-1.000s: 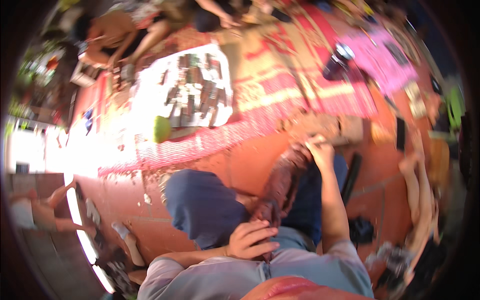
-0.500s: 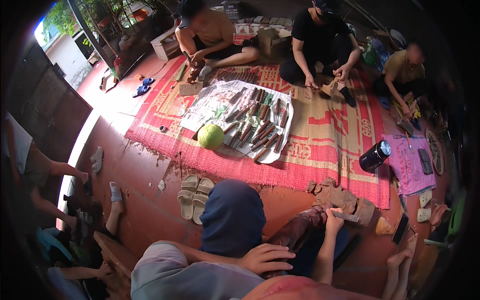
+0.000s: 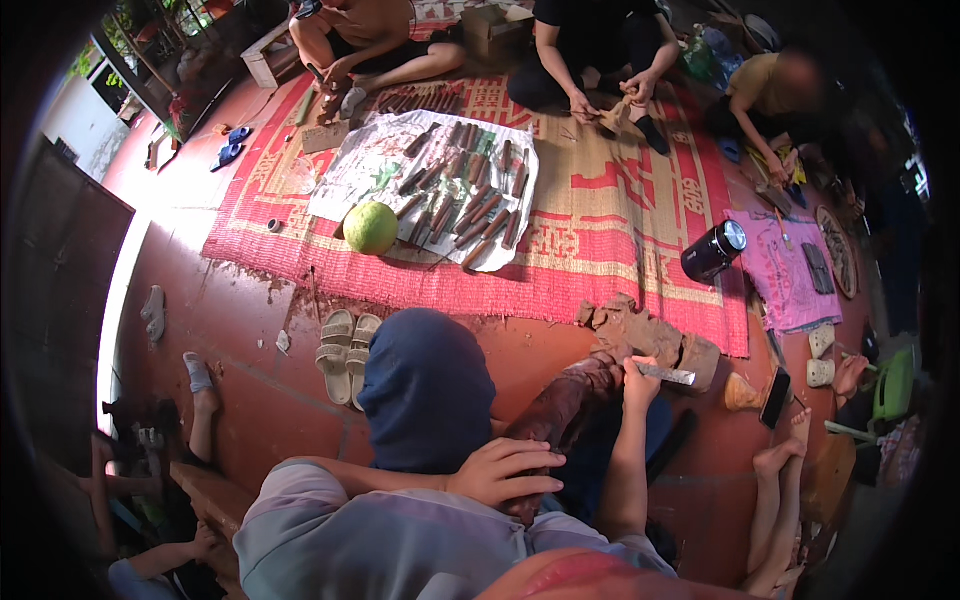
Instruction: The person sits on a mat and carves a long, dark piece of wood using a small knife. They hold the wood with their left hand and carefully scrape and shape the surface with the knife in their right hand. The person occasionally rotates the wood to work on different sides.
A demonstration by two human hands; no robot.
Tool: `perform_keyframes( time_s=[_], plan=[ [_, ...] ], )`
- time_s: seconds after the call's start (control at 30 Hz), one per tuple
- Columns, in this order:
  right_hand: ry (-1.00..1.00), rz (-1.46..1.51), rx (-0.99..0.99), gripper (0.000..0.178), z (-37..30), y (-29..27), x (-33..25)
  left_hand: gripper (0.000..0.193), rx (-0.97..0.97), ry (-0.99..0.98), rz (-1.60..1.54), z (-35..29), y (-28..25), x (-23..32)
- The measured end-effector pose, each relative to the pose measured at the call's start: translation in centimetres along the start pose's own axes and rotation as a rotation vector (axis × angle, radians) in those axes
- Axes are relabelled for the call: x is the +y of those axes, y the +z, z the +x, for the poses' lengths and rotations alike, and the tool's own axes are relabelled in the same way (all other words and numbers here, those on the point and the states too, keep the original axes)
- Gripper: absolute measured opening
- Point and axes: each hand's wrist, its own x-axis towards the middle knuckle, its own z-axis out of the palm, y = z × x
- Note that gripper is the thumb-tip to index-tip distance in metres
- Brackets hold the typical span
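Left hand [image 3: 505, 472] rests palm-down, fingers spread, on brown carved wood piece [image 3: 560, 410] across lap. Right hand [image 3: 638, 372] clenched on metal chisel [image 3: 665, 374], blade pointing three o'clock. Wood scraps [image 3: 645, 335] just beyond, at twelve o'clock; red woven mat [image 3: 600, 240] farther.

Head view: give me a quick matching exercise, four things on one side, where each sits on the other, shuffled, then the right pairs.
Things:
1. green round fruit
2. black cylinder container
3. pale sandals
4. metal blade

Places:
A. bare floor, just off the red mat
B. in the right hand
C. on the mat, at the edge of the white sheet
D. mat's right end, beside the pink cloth

Pairs: 1-C, 2-D, 3-A, 4-B
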Motion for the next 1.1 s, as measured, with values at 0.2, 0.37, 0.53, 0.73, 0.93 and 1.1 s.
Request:
perform_keyframes(
  time_s=[0.2,0.37,0.53,0.73,0.93,1.1],
  plan=[
    [-0.115,0.039,0.021,0.013,0.9,-1.2,4.0,0.035,0.001,0.064,-0.027,0.2,0.6,-0.6],
    [-0.108,-0.124,-0.009,0.012,-2.3,1.3,-1.6,0.046,0.048,0.09,-0.002,-1.4,1.4,-0.9],
    [-0.011,0.078,0.013,0.012,-0.8,0.5,-0.3,0.042,0.01,0.045,0.016,-1.1,0.4,-0.9],
    [0.211,0.191,-0.019,0.009,0.1,-0.7,0.7,0.041,0.009,0.009,0.002,-0.8,0.4,-0.6],
    [0.053,-0.02,0.019,0.012,-0.3,0.0,1.3,0.041,0.005,0.013,0.004,-0.5,0.3,-0.7],
    [-0.09,-0.106,-0.035,0.01,-2.0,1.5,-0.8,0.042,-0.007,-0.012,0.03,-0.9,0.0,-0.4]
  ],
)
